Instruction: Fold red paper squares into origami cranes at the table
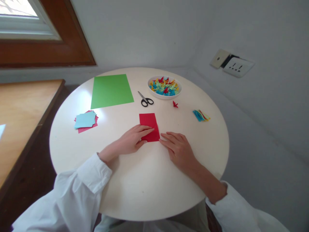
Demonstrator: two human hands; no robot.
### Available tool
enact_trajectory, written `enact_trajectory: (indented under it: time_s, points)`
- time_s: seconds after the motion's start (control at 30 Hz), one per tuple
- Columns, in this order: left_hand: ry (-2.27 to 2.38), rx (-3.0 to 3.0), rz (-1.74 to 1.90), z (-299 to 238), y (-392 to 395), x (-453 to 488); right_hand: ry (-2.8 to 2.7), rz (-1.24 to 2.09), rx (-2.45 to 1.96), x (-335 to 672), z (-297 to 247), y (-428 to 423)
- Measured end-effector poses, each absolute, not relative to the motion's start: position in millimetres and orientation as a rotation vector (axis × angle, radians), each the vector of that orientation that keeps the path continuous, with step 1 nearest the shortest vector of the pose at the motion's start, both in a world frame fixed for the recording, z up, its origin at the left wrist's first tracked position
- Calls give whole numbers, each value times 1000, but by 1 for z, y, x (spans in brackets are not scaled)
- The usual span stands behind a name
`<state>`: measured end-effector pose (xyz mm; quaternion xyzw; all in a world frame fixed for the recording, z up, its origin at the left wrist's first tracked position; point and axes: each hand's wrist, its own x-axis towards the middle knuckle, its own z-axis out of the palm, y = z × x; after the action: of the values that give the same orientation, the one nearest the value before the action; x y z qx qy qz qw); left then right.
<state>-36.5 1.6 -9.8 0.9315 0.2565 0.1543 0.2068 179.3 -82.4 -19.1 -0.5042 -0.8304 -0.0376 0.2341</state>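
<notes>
A red rectangle of paper (150,120) lies flat in front of me on the round white table. Across its left part rests my left hand (135,137), fingers stretched out and pressing on the sheet, thumb by its lower left corner. My right hand (178,147) is open at the paper's lower right corner, fingertips on or just beside the edge. Whether the paper is folded double I cannot tell. Beyond it lie scissors (146,101) with black handles, and a small red folded paper bird (175,104) sits to the right.
A white bowl (164,96) of colourful folded paper birds stands at the back. A green sheet (112,91) lies back left, stacked light blue paper (85,120) over red paper at left. Coloured strips (201,115) lie at right. Walls border the table (142,190).
</notes>
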Motion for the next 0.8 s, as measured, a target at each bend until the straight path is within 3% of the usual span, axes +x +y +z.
enact_trajectory:
  time_s: [0.8]
  points:
    - [683,2467,428,-11,8,-40,-2399,41,-1359,175,-15,-85]
